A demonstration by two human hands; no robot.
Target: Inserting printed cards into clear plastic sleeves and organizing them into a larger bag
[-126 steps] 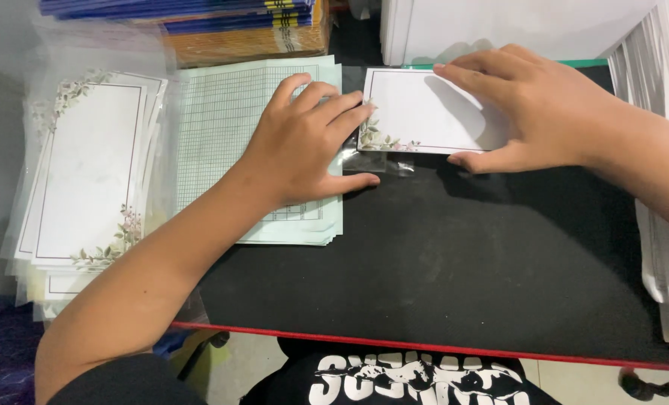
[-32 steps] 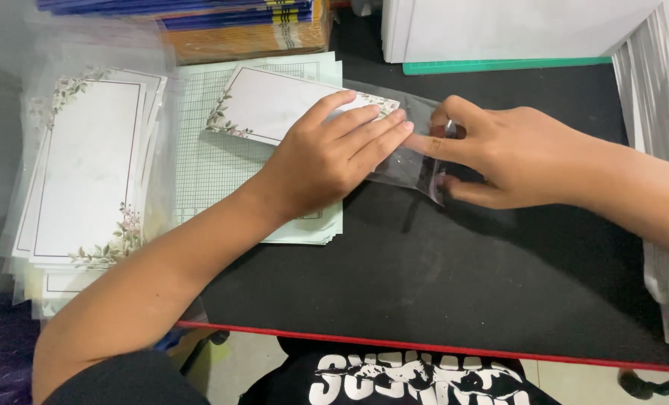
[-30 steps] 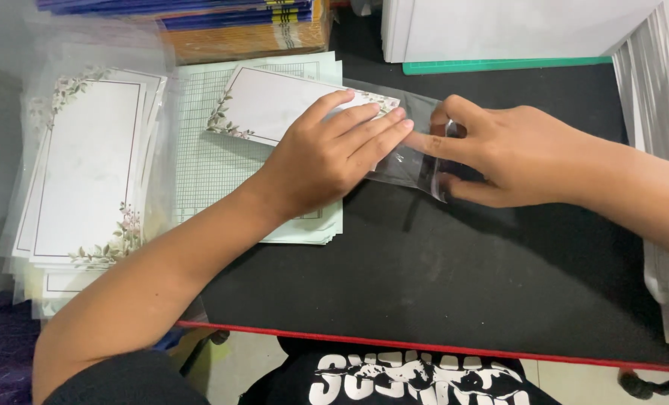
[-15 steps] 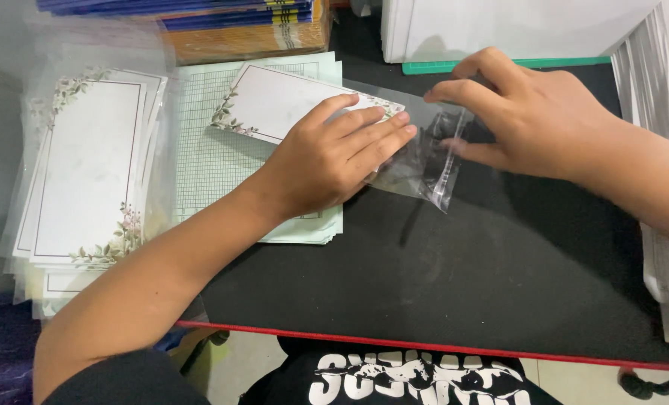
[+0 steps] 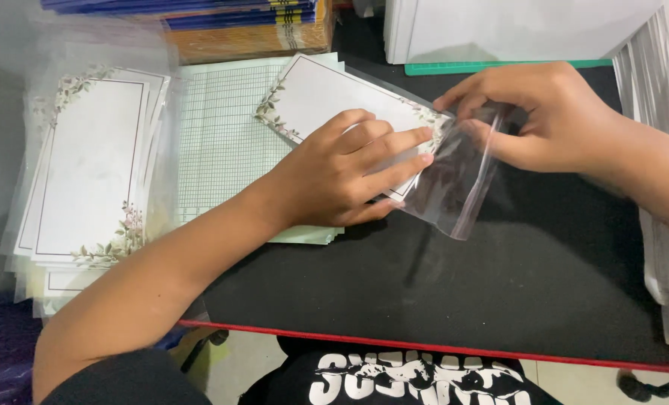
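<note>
The floral-bordered card (image 5: 327, 94) lies flat on the green grid sheets (image 5: 222, 142), its long axis running from upper left to lower right, the lower-right end tucked into the mouth of a clear plastic sleeve (image 5: 454, 187). The left hand (image 5: 342, 176) presses down on the card, fingers together and stretched toward the sleeve. The right hand (image 5: 544, 116) has thumb and forefinger clamped on the sleeve's upper edge, lifting it off the black table (image 5: 462, 292).

Compared with half a second earlier, the right hand has risen slightly and the sleeve hangs more open, its free end drooping toward the lower right.

At the left, 1 stack of sleeved floral cards (image 5: 87, 172) stands upright in portrait. Blue and orange book spines (image 5: 244, 26) lie along the top edge; white paper stacks (image 5: 514, 26) fill the upper right, above a green strip (image 5: 507, 67).
</note>
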